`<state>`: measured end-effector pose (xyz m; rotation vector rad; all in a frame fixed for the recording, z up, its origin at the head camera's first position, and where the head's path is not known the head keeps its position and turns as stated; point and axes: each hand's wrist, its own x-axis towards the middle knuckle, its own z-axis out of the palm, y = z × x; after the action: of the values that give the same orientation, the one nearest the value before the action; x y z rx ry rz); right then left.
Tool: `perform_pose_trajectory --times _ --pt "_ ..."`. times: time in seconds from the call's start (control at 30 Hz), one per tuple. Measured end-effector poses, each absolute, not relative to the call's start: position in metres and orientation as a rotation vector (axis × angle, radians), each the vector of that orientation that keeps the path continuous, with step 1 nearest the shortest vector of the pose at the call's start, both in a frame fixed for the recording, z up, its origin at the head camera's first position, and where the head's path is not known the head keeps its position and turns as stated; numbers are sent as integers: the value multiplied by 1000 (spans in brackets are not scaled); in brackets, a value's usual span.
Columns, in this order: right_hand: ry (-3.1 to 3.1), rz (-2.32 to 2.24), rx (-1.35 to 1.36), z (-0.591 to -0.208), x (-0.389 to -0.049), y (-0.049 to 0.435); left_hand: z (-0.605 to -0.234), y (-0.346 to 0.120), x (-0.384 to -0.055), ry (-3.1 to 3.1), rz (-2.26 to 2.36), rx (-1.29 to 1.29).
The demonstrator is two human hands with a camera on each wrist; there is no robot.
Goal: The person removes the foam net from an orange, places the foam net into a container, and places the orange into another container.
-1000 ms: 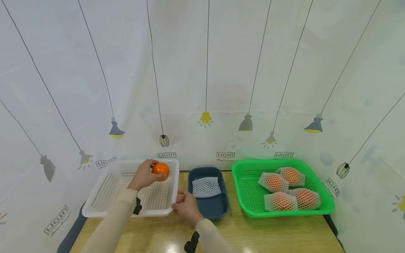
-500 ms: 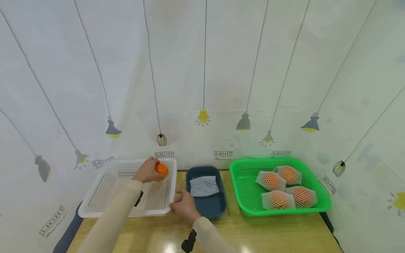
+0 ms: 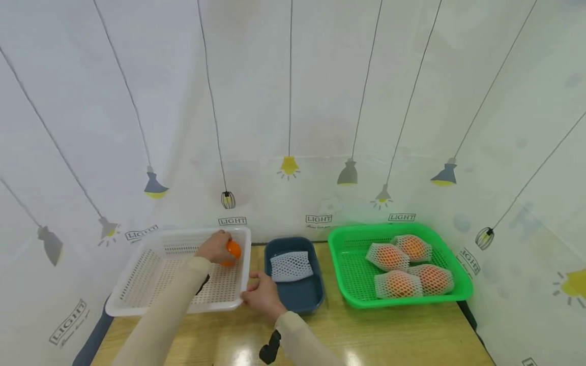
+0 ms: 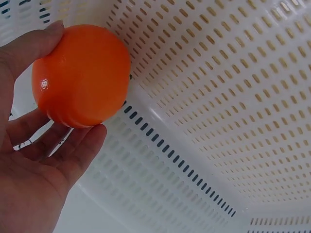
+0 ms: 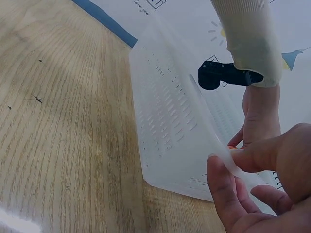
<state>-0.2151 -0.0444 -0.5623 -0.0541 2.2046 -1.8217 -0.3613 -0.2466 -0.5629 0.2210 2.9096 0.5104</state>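
In the head view my left hand [image 3: 213, 248] holds a smooth, round orange fruit [image 3: 234, 249] inside the white perforated basket [image 3: 153, 272], near its right end. Close up in the left wrist view, thumb and fingers span the glossy fruit [image 4: 82, 77] beside the slotted basket wall. Whether the fruit touches the basket floor cannot be told. My right hand [image 3: 264, 296] pinches the basket's front right corner; the right wrist view shows its thumb and fingers on either side of the rim [image 5: 214, 124].
Right of the white basket stands a dark blue tray [image 3: 299, 297] with a white foam net sleeve [image 3: 290, 266] in it. Farther right, a green basket [image 3: 359, 279] holds several net-wrapped orange fruits [image 3: 398, 284]. All stand on a wooden table [image 3: 366, 330] before a printed cloth backdrop.
My left hand has lowered the fruit deeper into the white basket and turned so the hand covers more of it. My right hand keeps its grip on the corner. The head view has shifted slightly.
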Motion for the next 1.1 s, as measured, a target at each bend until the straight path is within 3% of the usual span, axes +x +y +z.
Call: perform_pose_trajectory --times 0.33,1.1 --pt "2191 -1851 -64 -566 -215 -47 -573 -243 -366 2924 452 214" --pt "2164 -1831 -25 -561 -216 -45 -549 -242 -356 2920 510 230"
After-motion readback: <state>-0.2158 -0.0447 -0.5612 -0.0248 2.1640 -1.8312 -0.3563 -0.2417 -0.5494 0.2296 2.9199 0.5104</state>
